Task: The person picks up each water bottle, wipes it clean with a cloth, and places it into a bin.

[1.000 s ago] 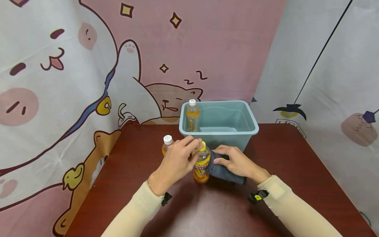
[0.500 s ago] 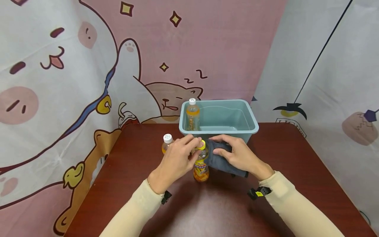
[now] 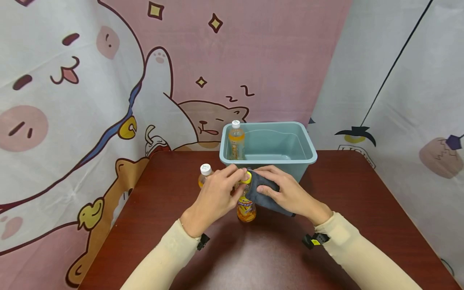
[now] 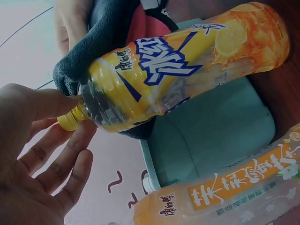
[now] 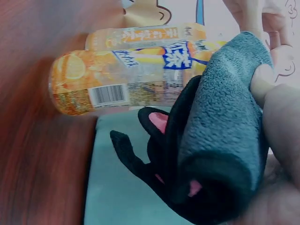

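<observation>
A tea bottle [image 3: 246,210] with a yellow cap stands upright on the table, its label printed with oranges and lemon. My left hand [image 3: 218,192] pinches it at the cap [image 4: 69,121] between thumb and fingers. A folded dark grey towel [image 3: 262,197] is in my right hand [image 3: 291,195], pressed against the bottle's shoulder just under the cap. Black edging and pink patches show on the towel [image 5: 225,98] in the right wrist view. Partly hidden behind my left hand is a second, white-capped bottle [image 3: 205,170], with its orange label [image 4: 243,187] visible in the left wrist view.
A blue-green plastic tub [image 3: 268,162] stands behind the bottles. One white-capped bottle [image 3: 237,141] is upright in its left end. The brown table [image 3: 348,193] meets a cartoon-printed cloth backdrop [image 3: 290,60] at the back and sides.
My right hand has raised the towel from beside the bottle's label and moved it left onto the shoulder by the cap. The left hand keeps its pinch on the cap.
</observation>
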`<state>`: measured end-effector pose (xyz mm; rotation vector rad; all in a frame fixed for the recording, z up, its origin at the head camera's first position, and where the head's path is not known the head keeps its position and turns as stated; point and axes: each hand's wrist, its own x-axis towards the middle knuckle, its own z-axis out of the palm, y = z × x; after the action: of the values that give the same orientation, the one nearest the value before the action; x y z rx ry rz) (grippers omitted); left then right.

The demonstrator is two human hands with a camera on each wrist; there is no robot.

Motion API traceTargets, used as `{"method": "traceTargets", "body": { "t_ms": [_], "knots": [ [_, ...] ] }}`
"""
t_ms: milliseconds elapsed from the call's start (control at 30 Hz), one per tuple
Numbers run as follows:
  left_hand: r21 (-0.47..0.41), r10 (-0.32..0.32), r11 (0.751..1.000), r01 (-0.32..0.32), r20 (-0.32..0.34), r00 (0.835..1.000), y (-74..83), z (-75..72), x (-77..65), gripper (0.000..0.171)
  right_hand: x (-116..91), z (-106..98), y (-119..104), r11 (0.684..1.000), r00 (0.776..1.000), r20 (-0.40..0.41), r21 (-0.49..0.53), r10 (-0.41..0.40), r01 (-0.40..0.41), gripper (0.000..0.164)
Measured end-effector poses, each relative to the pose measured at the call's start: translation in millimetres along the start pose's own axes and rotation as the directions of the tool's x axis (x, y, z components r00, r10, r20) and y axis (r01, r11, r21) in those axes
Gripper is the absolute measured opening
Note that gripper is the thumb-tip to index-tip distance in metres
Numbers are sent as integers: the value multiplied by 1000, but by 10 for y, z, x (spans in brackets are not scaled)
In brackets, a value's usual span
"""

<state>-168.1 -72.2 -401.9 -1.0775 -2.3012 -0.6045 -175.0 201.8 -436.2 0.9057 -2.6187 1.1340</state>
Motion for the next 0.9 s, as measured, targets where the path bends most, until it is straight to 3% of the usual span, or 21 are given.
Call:
{"method": "traceTargets", "body": {
  "t_ms": [167,400,633,767,900],
  "knots": [
    [-6,-1,1000,1,-2,1000,-1,2,-7,34,-35,49,42,998,997,73,59,15,-19,69],
    [0,1,1000,-1,-1,1000,4,1,8,31,-55,44,91,999,998,68,39,6,-8,76],
    [7,5,1000,-5,-11,1000,5,16,13,31,-111,95,236,999,998,57,-34,-16,18,65],
    [10,3,1000,-2,-11,1000,3,15,11,32,-140,161,341,995,992,128,-95,8,4,58],
    [14,-4,1000,4,-4,1000,13,0,14,33,-151,256,431,986,972,237,-164,16,24,54]
  ]
}}
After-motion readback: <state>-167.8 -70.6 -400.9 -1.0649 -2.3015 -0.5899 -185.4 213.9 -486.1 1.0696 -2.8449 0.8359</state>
